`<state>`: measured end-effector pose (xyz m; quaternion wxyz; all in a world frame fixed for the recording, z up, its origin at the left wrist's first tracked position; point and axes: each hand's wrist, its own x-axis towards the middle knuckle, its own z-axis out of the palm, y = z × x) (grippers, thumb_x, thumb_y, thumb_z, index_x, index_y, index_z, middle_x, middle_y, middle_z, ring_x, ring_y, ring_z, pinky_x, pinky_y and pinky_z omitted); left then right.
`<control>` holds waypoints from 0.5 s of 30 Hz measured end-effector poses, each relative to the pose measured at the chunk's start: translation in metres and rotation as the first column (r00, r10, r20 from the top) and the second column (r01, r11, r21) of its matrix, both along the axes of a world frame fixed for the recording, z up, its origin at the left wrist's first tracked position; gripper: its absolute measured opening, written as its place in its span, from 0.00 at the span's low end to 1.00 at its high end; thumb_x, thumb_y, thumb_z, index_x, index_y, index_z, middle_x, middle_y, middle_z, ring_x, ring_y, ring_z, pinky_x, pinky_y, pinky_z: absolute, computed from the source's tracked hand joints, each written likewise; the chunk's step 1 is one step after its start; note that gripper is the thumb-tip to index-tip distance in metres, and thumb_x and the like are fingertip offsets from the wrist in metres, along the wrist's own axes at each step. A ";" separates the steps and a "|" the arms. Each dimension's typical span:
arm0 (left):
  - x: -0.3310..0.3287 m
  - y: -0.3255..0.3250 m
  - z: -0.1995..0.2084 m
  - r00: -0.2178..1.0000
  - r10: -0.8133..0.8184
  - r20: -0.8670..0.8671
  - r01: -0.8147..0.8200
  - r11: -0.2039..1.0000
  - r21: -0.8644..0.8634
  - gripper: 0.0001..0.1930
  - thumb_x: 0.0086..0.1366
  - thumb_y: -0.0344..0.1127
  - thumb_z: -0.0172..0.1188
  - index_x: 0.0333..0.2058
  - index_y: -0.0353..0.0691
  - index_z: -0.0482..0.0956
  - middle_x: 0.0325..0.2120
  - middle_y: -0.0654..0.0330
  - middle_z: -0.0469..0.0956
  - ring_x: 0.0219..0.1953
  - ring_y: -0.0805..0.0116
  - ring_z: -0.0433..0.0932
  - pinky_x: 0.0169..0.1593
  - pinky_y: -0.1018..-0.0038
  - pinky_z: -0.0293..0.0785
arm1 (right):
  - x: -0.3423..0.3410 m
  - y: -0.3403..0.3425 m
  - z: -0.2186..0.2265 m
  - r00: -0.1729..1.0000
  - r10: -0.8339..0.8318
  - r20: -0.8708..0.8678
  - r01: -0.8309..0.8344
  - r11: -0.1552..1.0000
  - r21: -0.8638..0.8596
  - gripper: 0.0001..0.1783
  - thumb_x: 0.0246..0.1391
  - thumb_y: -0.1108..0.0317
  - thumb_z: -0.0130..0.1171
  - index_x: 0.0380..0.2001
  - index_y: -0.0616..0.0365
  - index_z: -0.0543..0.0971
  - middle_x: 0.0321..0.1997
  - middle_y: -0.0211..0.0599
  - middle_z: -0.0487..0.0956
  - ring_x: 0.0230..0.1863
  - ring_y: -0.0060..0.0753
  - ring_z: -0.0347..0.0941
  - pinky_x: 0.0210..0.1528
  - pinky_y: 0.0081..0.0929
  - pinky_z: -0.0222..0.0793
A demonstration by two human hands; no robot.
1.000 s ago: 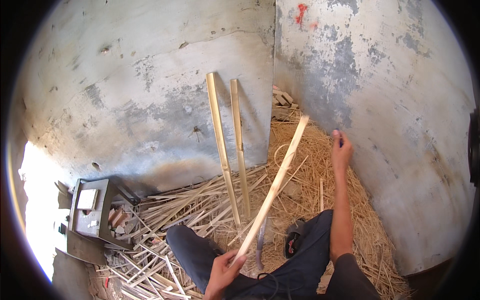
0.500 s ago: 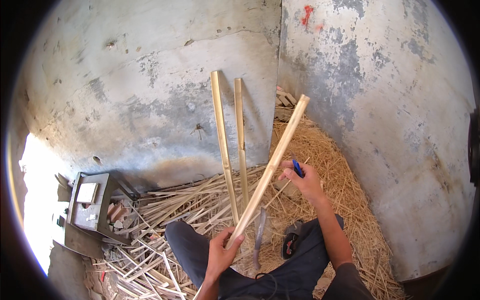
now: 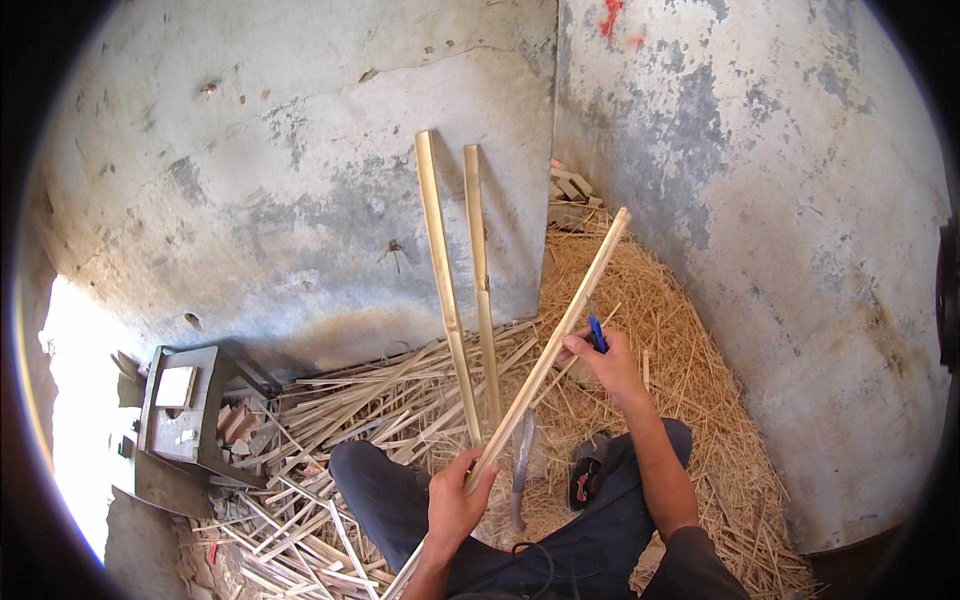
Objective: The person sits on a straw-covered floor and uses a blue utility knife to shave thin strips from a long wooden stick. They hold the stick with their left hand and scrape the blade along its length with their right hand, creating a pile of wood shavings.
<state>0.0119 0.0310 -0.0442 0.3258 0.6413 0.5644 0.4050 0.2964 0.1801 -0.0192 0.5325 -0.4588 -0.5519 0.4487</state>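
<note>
A long split bamboo strip (image 3: 550,355) slants across my lap, its far end up to the right. Near its lower end my left hand (image 3: 456,503) is closed round it. My right hand (image 3: 613,368) meets the strip about midway, thumb and fingers pinched at its side. A slim blue pen (image 3: 598,334) sticks up out of that same hand; its tip is hidden. Between my legs lies a long-bladed knife (image 3: 521,460), partly behind the strip. Two more bamboo strips, a longer one (image 3: 438,230) and a shorter one (image 3: 480,255), lean upright on the wall.
Loose split bamboo sticks (image 3: 370,400) cover the floor ahead and to the left. Shavings (image 3: 690,400) are heaped along the right wall (image 3: 790,250). A worn wooden stool-like stand (image 3: 190,410) is at far left beside broken bricks (image 3: 240,425). More bricks (image 3: 572,187) sit in the corner.
The strip has turned to show its narrower edge, and its far end has dropped slightly to the right. My right hand has come against it, having been just beside it.
</note>
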 end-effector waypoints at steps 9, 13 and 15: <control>0.005 0.003 0.005 0.999 -0.006 0.046 0.005 1.000 0.026 0.15 0.68 0.36 0.71 0.50 0.34 0.84 0.29 0.51 0.85 0.29 0.65 0.83 0.37 0.69 0.77 | 0.005 -0.003 0.004 1.000 0.020 -0.007 -0.020 1.000 0.023 0.10 0.67 0.66 0.68 0.41 0.64 0.86 0.37 0.35 0.88 0.40 0.26 0.84 0.50 0.30 0.77; 0.005 0.003 0.007 0.999 -0.017 0.052 0.021 0.998 -0.061 0.17 0.69 0.37 0.71 0.50 0.32 0.84 0.31 0.47 0.86 0.30 0.59 0.85 0.39 0.66 0.79 | 0.002 -0.004 0.001 0.998 -0.046 0.030 0.044 0.997 0.071 0.10 0.66 0.66 0.68 0.41 0.63 0.85 0.35 0.32 0.87 0.38 0.23 0.83 0.45 0.25 0.76; 0.005 0.004 0.004 0.998 -0.023 0.064 0.026 0.998 -0.051 0.18 0.69 0.37 0.71 0.50 0.31 0.84 0.31 0.48 0.86 0.30 0.61 0.84 0.39 0.66 0.79 | -0.001 -0.006 0.003 0.996 -0.068 0.048 0.062 0.991 0.115 0.10 0.66 0.66 0.68 0.41 0.63 0.85 0.34 0.31 0.86 0.36 0.20 0.82 0.42 0.22 0.75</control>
